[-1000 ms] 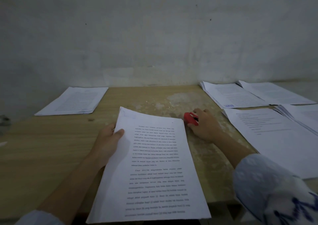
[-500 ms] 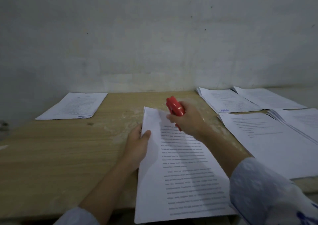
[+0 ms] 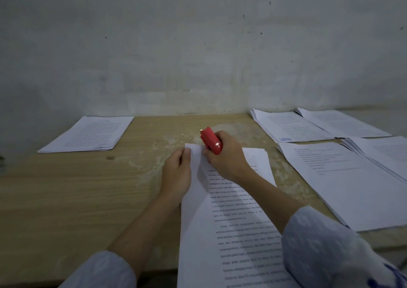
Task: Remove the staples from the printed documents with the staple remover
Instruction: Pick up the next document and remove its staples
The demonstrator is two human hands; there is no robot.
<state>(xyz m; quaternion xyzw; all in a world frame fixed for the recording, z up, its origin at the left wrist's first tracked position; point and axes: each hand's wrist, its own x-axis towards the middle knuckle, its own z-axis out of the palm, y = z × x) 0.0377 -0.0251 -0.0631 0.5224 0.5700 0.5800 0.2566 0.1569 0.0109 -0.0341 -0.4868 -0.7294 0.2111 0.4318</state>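
the red staple remover is grasped in the right hand, its body angled up and away from the person, above the far left corner of the printed document. its lower end sits against that corner; the point of contact is hidden by the fingers, and no staple can be made out. the right hand's fingers are clenched around the lower half of the tool, the upper half standing clear of the fist.

the document lies near the middle of the worktop, running from the near edge toward the far edge and overhanging the near edge. the left hand rests on the document's left margin, its fingers pinching the far left corner just beside the tool. the top sheet appears slightly lifted there.

both forearms reach in from the near edge; a pale patterned sleeve covers the right arm above the elbow.

a separate stack of printed sheets lies at the far left corner of the worktop, well apart from the hands. several more stacks lie overlapping along the right side, from the far right corner toward the near edge. a pale worn patch marks the worktop surface around the hands. a grey wall stands behind the far edge.
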